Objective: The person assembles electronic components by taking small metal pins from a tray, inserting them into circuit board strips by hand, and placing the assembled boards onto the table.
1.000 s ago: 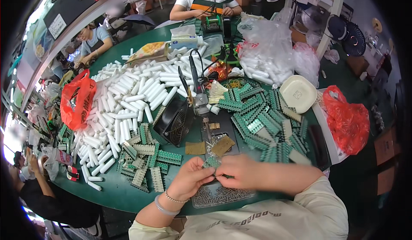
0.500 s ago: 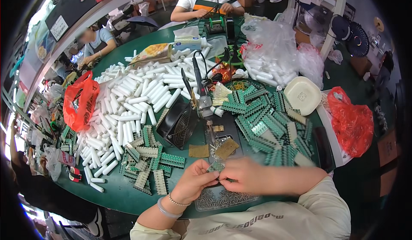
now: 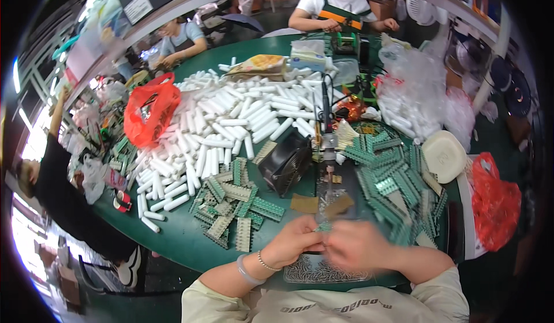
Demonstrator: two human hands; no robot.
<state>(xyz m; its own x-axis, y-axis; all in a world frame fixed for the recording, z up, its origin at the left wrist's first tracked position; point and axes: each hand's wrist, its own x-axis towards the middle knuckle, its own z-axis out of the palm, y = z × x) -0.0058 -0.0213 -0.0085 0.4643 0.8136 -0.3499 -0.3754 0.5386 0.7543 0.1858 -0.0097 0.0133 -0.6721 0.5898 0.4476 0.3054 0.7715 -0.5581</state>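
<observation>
My left hand (image 3: 295,243), with a bracelet and a bangle at its wrist, pinches a small green circuit board (image 3: 324,227) between thumb and fingers. Close against its right side is my right hand (image 3: 360,245), smeared by motion; whether its fingers hold anything does not show. Just below both hands lies a shallow clear tray (image 3: 293,275) of small metal pins. Above them a soldering iron (image 3: 328,150) points downward in a stand, its tip over a dark base. Two brownish pads (image 3: 304,203) lie beneath the tip, one partly behind my right hand.
Green circuit boards are heaped at the left (image 3: 266,208) and right (image 3: 384,178). A black fan (image 3: 285,164) stands beside the iron. White cylinders (image 3: 231,112) cover the table's far left, near a red bag (image 3: 151,112). A cream dish (image 3: 444,156) sits right. Co-workers sit across the table.
The view has swung left, so the table sits further right in the picture. My left hand keeps its pinch on the circuit board. My right hand has become blurred beside it.
</observation>
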